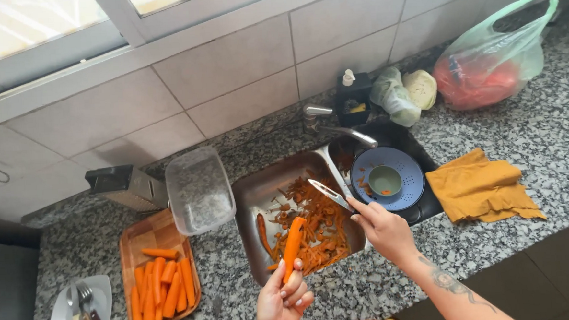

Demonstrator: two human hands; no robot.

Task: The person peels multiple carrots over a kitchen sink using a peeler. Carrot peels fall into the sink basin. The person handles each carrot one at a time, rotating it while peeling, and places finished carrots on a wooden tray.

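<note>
Carrot (292,247), orange and partly stripped, is held over the sink (251,201), tip pointing away from the person, above a heap of peelings (314,226) in the basin. Left hand (282,303) pinches its near end, the grip pressed together around it. Right hand (385,229) is closed on the handle of a peeler (328,193), the blade raised clear of the carrot and pointing up-left toward the tap (335,128).

Step in hand, as judged: peeling, between strokes, the blade apart from the carrot. The next stroke would call for bringing the blade down onto the carrot's upper face and turning the carrot in the left grip to present unpeeled skin.

Edges and room: the sink rim lies just below both hands. Right of the basin, a blue colander (389,177) with a small green bowl (384,181) sits close to the right hand's knuckles; little slack there. Left of the sink, a clear plastic container (198,190) overhangs a wooden board (152,235) carrying peeled carrots (161,290); a box grater (127,184) lies behind it. A plate with cutlery (81,310) is at the far left of the bench (542,127). A yellow cloth (480,185) and bagged produce (487,65) lie well apart to the right. Open room exists mainly above the basin.
</note>
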